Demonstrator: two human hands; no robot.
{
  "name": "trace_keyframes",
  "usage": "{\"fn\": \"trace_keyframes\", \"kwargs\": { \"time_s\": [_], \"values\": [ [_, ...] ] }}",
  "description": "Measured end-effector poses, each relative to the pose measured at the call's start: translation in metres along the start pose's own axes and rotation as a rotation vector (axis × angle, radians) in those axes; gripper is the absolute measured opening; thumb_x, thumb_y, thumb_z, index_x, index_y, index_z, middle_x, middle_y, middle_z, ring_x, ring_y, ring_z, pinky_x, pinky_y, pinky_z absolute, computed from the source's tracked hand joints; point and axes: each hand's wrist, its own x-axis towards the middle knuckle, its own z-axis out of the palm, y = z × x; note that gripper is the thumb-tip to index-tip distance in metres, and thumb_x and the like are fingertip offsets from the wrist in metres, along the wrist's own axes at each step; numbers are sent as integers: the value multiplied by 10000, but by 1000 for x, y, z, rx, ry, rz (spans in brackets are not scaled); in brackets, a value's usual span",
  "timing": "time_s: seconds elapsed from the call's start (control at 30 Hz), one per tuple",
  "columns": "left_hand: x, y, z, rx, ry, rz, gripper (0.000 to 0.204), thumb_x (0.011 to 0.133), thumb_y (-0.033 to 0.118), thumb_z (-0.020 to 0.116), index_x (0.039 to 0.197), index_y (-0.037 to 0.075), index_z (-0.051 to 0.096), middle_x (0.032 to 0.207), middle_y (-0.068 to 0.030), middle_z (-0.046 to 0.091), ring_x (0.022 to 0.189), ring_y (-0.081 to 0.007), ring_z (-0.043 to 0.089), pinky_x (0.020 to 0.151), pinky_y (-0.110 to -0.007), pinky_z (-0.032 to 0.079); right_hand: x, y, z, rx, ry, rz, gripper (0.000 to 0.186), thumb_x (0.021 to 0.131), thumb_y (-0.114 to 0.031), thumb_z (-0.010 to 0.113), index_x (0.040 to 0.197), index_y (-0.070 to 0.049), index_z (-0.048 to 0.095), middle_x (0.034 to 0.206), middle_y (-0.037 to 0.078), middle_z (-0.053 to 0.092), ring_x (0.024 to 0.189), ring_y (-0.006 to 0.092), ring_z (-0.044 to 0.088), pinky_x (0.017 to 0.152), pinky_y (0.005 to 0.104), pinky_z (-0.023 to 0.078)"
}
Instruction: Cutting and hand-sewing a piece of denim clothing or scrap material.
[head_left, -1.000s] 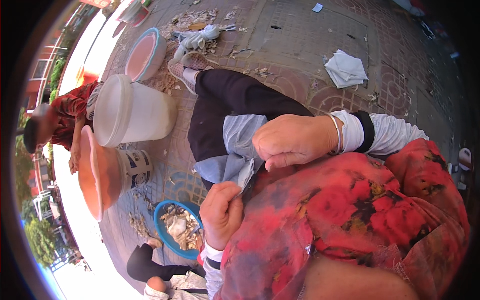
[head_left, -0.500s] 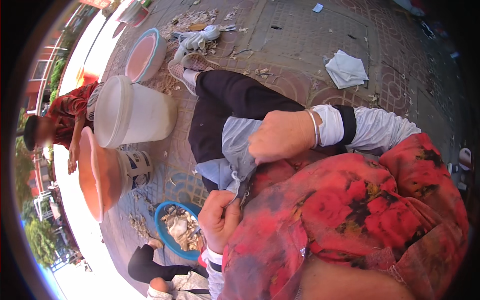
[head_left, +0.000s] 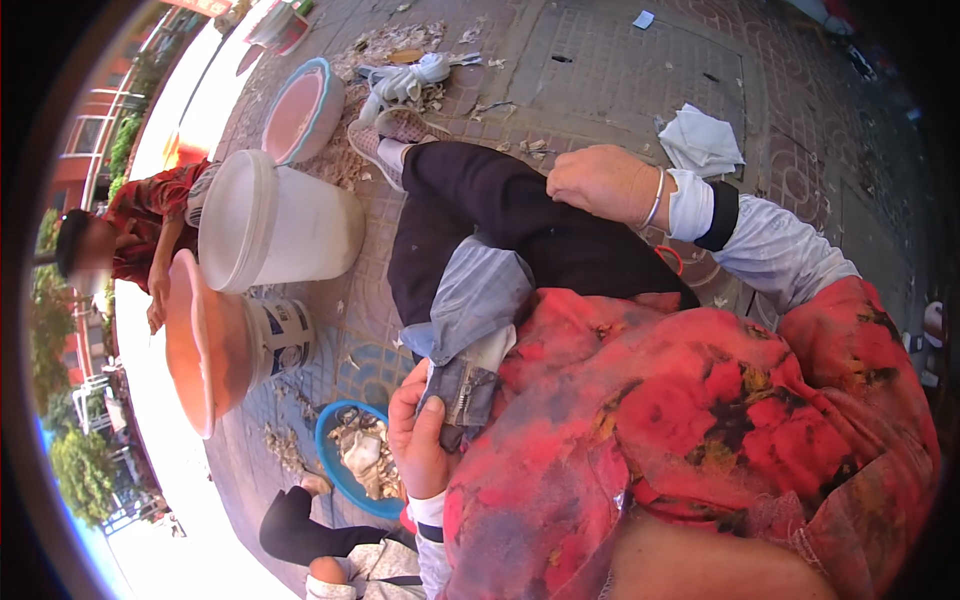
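Note:
My left hand [head_left: 420, 440] is closed round a piece of dark grey cloth with a zipper [head_left: 465, 395], its thumb pressed on the near side. Joined to or lying against that cloth is a thin pale grey fabric [head_left: 480, 290], which rests on my lap over the black trousers [head_left: 480, 190]. My right hand [head_left: 605, 185], with a bangle at the wrist, is over my thigh, apart from the grey cloth. Its fingers are curled together and turned away; what they hold, if anything, is hidden.
Beside my left hand stands a blue basin [head_left: 328, 455] of pale scraps. Farther left are a white bucket [head_left: 310, 230], an orange basin [head_left: 200, 350] on another bucket [head_left: 275, 335], and a person in red [head_left: 150, 215]. Folded white sheets [head_left: 700, 140] lie on the paving, and another person's leg [head_left: 310, 535] shows below.
My right hand has left the grey cloth and moved up and right over my thigh. The left hand keeps hold, with the zipper now in plain sight.

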Motion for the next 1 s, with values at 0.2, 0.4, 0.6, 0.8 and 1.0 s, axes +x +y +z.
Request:
{"fn": "trace_keyframes", "kwargs": {
  "time_s": [0.2,0.4,0.6,0.8,1.0],
  "values": [
    [1,-2,-2,37,-174,61,146,777,-63,432,882,17,494,1314,-214,346,1176,-244,383,980,-366,281,53,-95,-1,713,-12,-369,136,793,-131,538,867,-34,599,782,105,552,749,257,563,665,323,446],
    [1,-3,-5,71,-213,63,152,784,-83,407,873,14,483,1317,-219,340,1185,-233,372,978,-354,272,57,-118,7,814,-133,-420,143,765,-138,571,855,-36,612,781,106,552,740,247,563,647,318,442],
    [2,-3,-7,142,-216,82,149,777,-83,411,863,18,478,1316,-229,337,1184,-243,374,974,-353,272,55,-124,10,913,-121,-343,153,734,-166,594,818,-43,629,783,94,583,739,231,581,668,308,447],
    [7,-4,-5,-9,-213,138,146,753,-78,429,831,34,482,1346,-219,295,1206,-278,350,985,-382,255,44,-138,9,1571,-157,166,120,819,-185,562,828,-65,568,745,-9,522,699,100,502,644,246,414],
    [3,-8,-10,-45,-341,126,125,737,-69,448,791,37,488,1367,-219,251,1256,-312,275,1006,-421,220,50,-114,-9,1910,83,404,165,859,-236,526,869,-71,527,732,-21,500,689,63,466,582,203,414]
  ]
}}
